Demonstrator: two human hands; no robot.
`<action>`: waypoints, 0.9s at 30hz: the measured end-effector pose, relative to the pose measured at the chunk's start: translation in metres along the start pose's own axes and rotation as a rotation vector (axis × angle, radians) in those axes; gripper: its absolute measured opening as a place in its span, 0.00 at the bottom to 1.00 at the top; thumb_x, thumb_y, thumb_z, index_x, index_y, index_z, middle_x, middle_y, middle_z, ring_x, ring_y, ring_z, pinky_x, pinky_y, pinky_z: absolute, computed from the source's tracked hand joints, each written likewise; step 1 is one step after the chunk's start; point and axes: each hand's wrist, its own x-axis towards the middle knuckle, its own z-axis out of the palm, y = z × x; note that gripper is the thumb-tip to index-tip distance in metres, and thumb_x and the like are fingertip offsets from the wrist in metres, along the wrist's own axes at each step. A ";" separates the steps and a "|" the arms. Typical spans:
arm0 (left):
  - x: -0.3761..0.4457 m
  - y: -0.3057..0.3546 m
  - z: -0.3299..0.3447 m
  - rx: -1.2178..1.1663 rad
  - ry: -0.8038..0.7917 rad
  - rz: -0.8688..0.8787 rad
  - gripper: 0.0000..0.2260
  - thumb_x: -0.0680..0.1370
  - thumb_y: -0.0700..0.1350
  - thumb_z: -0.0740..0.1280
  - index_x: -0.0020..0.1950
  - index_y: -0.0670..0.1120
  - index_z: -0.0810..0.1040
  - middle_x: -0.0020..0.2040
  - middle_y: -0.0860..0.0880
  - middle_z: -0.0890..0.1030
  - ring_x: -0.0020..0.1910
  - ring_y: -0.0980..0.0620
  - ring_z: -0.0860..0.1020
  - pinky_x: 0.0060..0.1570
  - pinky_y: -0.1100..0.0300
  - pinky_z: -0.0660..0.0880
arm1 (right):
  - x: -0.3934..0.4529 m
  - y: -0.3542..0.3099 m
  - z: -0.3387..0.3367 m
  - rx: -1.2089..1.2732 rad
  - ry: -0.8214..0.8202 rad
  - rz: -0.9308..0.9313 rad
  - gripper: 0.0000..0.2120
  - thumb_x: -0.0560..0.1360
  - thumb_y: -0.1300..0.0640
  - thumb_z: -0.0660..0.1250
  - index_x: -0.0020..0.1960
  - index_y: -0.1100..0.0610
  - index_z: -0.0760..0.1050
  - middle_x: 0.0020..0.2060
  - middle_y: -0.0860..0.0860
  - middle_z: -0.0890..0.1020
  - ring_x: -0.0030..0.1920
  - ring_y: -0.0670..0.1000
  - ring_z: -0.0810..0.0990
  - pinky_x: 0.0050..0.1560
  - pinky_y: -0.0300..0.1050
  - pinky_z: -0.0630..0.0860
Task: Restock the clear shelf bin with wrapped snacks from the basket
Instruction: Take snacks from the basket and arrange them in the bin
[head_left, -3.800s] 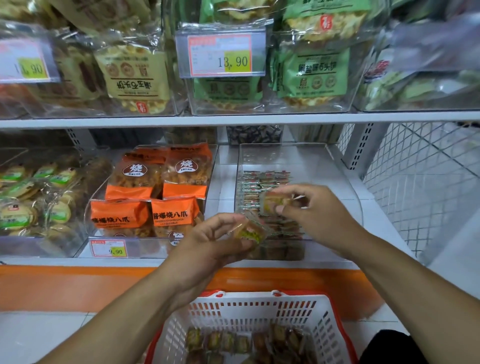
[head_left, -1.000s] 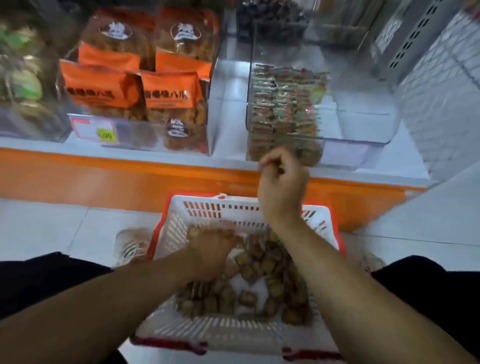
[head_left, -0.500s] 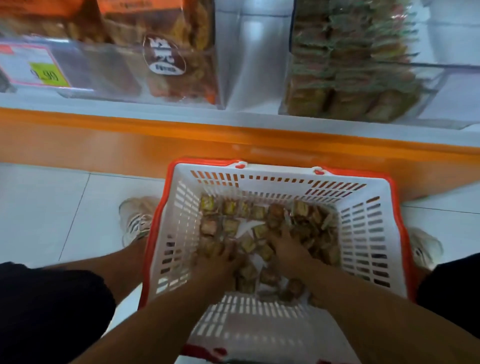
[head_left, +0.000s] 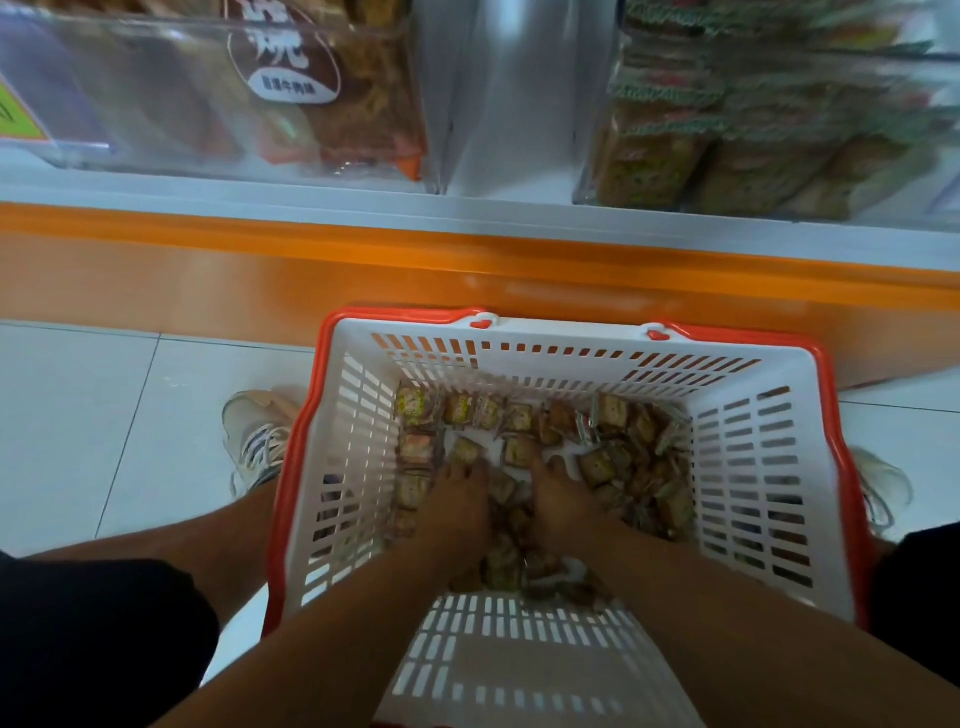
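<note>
Both the left hand (head_left: 460, 501) and right hand (head_left: 558, 493) press into small wrapped snack squares (head_left: 623, 457) in the white slotted basket (head_left: 748, 441); whether they grip is hidden. Slippery wrappers could spill when lifted toward the far-right clear plastic bin (head_left: 584, 156).

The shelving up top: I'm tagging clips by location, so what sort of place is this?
Most likely a shop aisle: clear bins of packaged snacks on a shelf, part of a price label, and a shopping basket on the tiled floor.

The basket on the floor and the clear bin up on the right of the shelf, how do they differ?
The basket is white slotted plastic with a red rim; the bin is see-through. Snacks lie loose and jumbled in the basket; those in the bin stand in stacked rows. Both hands reach into the basket, none into the bin. Both hold small wrapped snacks.
</note>
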 end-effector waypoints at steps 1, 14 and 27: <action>0.002 0.005 -0.001 -0.039 -0.017 -0.036 0.42 0.76 0.55 0.71 0.82 0.47 0.51 0.79 0.41 0.58 0.78 0.39 0.57 0.75 0.42 0.63 | 0.001 0.000 0.001 -0.009 0.004 0.000 0.56 0.76 0.58 0.72 0.79 0.46 0.27 0.74 0.65 0.62 0.59 0.64 0.78 0.51 0.51 0.79; 0.014 0.009 -0.001 -0.015 0.028 0.009 0.24 0.79 0.49 0.69 0.71 0.49 0.63 0.69 0.43 0.71 0.64 0.40 0.74 0.59 0.44 0.77 | 0.002 0.003 -0.003 0.092 -0.020 -0.077 0.55 0.76 0.58 0.73 0.80 0.46 0.30 0.81 0.62 0.41 0.48 0.60 0.82 0.42 0.50 0.78; 0.007 0.000 0.000 -0.179 -0.084 0.018 0.07 0.82 0.51 0.60 0.53 0.48 0.69 0.50 0.45 0.79 0.45 0.46 0.77 0.42 0.55 0.72 | 0.002 0.012 0.000 0.187 -0.084 -0.147 0.30 0.72 0.56 0.76 0.69 0.56 0.66 0.58 0.61 0.73 0.57 0.62 0.76 0.55 0.51 0.76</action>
